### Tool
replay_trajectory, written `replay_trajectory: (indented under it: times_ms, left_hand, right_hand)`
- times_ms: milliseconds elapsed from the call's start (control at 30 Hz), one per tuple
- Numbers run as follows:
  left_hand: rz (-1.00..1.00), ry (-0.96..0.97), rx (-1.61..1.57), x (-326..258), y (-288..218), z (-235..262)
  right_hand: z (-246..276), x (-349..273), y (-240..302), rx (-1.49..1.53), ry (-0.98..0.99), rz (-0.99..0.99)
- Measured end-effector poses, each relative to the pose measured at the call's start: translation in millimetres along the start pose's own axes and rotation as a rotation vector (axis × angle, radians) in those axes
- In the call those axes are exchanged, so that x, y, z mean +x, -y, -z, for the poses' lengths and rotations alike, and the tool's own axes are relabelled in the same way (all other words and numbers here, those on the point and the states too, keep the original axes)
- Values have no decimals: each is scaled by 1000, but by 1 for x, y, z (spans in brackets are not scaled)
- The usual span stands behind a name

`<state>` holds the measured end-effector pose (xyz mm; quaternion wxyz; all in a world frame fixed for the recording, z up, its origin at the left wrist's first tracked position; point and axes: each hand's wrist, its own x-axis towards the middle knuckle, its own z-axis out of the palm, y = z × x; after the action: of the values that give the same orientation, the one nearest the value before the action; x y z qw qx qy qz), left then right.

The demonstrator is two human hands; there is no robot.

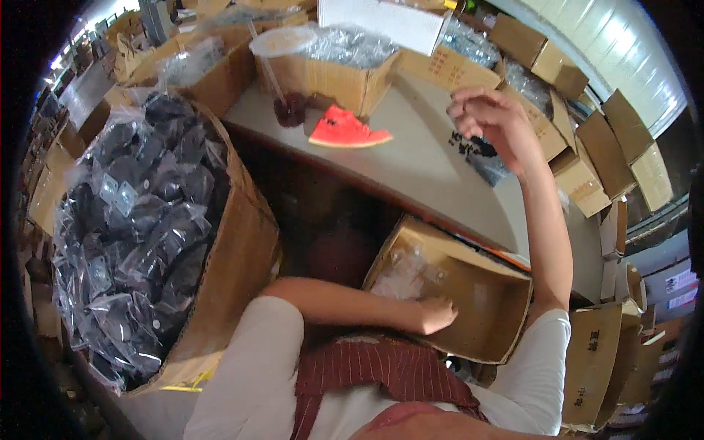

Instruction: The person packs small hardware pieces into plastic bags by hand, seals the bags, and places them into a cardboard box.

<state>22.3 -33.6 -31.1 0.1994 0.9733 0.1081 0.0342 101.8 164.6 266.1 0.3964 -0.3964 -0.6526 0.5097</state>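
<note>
My right hand (pixel 495 123) is raised over the table's right side, its fingers loosely curved and apart. I make out nothing held in it. Below it lie several small black parts (pixel 469 147), next to a dark flat plastic bag (pixel 490 170). My left hand (pixel 438 315) is closed at the near edge of a shallow open carton (pixel 480 304); whatever its fingers hold, if anything, is hidden. Inside that carton, to the left, are small clear plastic bags (pixel 403 273).
A tall carton (pixel 242 242) of bagged black items (pixel 147 220) stands at my left. On the grey table (pixel 411 161) are a watermelon slice (pixel 345 130) and a cup of dark drink (pixel 290 110). Cartons with clear plastic bags (pixel 352 48) line the back, and more cartons (pixel 601 359) stand right.
</note>
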Motion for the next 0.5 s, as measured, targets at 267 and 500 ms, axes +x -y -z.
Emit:
replay_trajectory:
  times_ms: [267, 500]
  left_hand:
    - [19, -171, -332, 1, 16, 14]
    - [295, -986, -1006, -32, 21, 128]
  right_hand:
    - [-34, -142, -24, -48, 102, -246]
    - [-52, -213, -74, -500, -102, -273]
